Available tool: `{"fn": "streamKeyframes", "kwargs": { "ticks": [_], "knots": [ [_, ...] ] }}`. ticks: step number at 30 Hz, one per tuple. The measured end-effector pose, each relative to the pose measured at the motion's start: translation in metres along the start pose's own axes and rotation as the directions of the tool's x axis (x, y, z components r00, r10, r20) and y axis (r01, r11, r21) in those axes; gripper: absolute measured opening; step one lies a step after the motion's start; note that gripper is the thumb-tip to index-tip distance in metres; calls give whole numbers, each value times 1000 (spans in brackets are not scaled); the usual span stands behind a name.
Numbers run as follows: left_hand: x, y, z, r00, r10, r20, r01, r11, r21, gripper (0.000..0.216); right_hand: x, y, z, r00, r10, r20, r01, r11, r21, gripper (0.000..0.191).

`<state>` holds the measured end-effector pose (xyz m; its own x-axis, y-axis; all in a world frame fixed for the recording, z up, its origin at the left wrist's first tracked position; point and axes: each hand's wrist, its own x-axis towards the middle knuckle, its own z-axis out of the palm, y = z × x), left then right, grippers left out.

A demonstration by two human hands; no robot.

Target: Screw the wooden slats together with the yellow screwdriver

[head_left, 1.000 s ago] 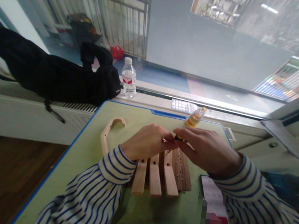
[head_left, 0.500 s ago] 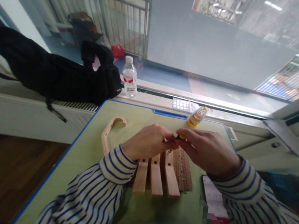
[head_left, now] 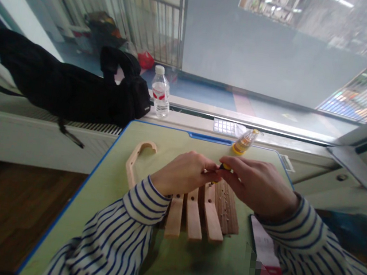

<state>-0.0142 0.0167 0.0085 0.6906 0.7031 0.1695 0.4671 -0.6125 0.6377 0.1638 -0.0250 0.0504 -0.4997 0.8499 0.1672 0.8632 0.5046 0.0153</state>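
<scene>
My left hand and my right hand meet fingertip to fingertip above a row of pale wooden slats on a green desk. Both hands are closed in a pinch. Between the fingertips shows a small yellow and black object, held by my right hand; I cannot make out what it is. What my left fingers pinch is hidden. A darker wooden board with small holes lies beside the slats. A curved wooden piece lies to the left.
A small amber bottle lies at the desk's far edge. A water bottle and a black bag sit on the window sill. A paper sheet lies under my right forearm. The floor drops away at left.
Both hands stay together over the slats with little movement. The view has shifted slightly, so everything sits a bit lower and further right in the picture.
</scene>
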Motion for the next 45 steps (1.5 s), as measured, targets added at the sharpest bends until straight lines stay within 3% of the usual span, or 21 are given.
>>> {"fn": "streamKeyframes", "kwargs": {
  "ticks": [15, 25, 31, 45],
  "knots": [
    [-2, 5, -2, 999, -31, -23, 33, 996, 83, 30, -1, -2, 2, 999, 30, -21, -29, 999, 26, 31],
    [-2, 10, -7, 1000, -12, -27, 17, 982, 190, 42, -1, -10, -5, 1000, 20, -10, -19, 998, 60, 31],
    [-3, 13, -7, 999, -34, -24, 37, 990, 138, 43, -3, -6, -12, 1000, -1, -10, 2, 995, 96, 36],
    [-2, 12, -7, 999, -24, -21, 26, 994, 109, 41, 0, -5, -12, 1000, -17, 7, 17, 999, 46, 30]
  ]
}}
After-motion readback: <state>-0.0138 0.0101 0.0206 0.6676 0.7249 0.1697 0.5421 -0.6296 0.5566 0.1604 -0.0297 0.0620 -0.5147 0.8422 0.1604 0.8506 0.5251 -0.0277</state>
